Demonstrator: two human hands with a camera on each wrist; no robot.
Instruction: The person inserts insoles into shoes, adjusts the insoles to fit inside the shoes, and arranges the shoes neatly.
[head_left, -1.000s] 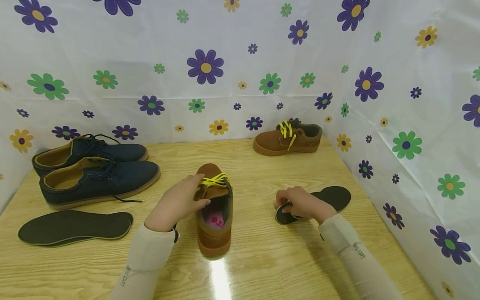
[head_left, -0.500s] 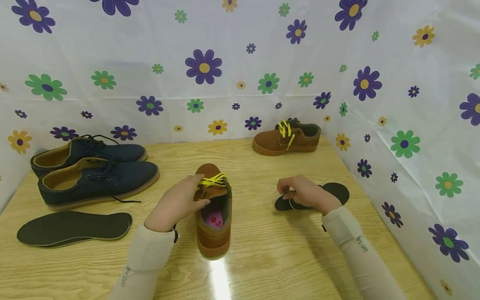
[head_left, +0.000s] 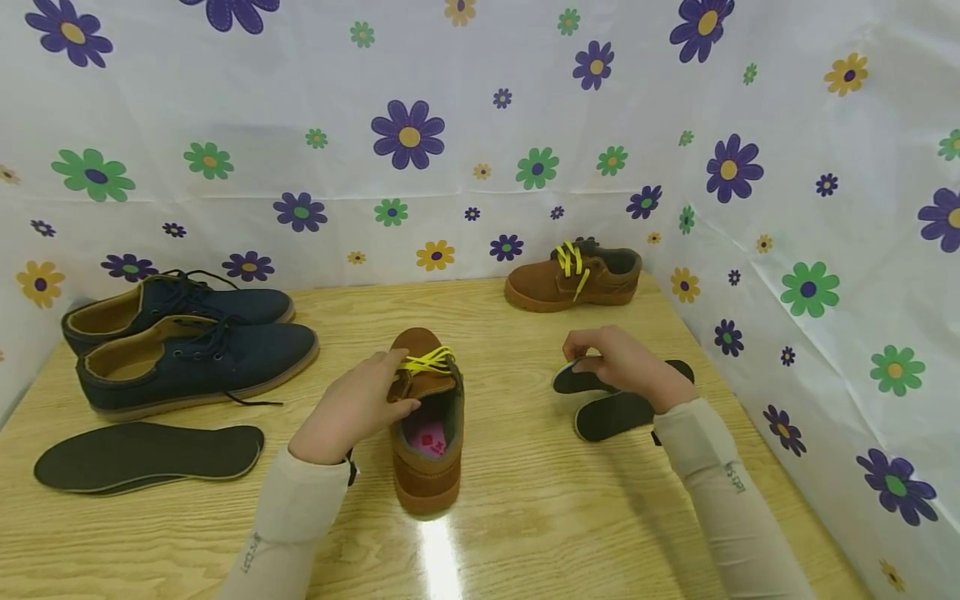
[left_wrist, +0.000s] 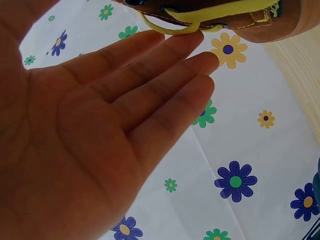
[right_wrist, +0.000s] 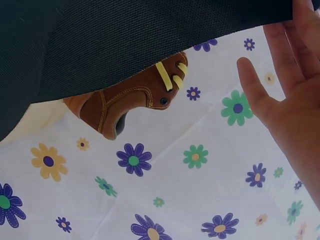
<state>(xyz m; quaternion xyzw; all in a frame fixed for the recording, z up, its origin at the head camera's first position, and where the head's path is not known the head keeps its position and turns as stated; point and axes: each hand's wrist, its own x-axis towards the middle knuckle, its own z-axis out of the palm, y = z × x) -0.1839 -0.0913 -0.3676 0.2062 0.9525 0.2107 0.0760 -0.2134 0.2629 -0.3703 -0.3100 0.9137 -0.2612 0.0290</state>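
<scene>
A brown shoe (head_left: pixel 427 485) with yellow laces stands at the middle of the table, toe away from me, a pink printed patch inside. Along its left side rests my left hand (head_left: pixel 354 410). The left wrist view shows this hand's fingers (left_wrist: pixel 165 85) straight, their tips at the laces. My right hand (head_left: pixel 618 367) pinches one end of a black insole (head_left: pixel 576 382), raised off the table. Another black insole (head_left: pixel 609 417) lies just below it, partly covered by the hand. In the right wrist view, the raised insole (right_wrist: pixel 165 30) spans the top.
A second brown shoe (head_left: pixel 573 279) sits at the back right. On the left are two dark blue shoes (head_left: pixel 247 358), with a pair of dark insoles (head_left: pixel 150 454) in front. Flower-printed white cloth (head_left: pixel 450 108) stands behind and at the right of the wooden table.
My right hand has moved up and away from me, lifting one insole off the other, which now shows on the table. The left hand and the brown shoe stay put.
</scene>
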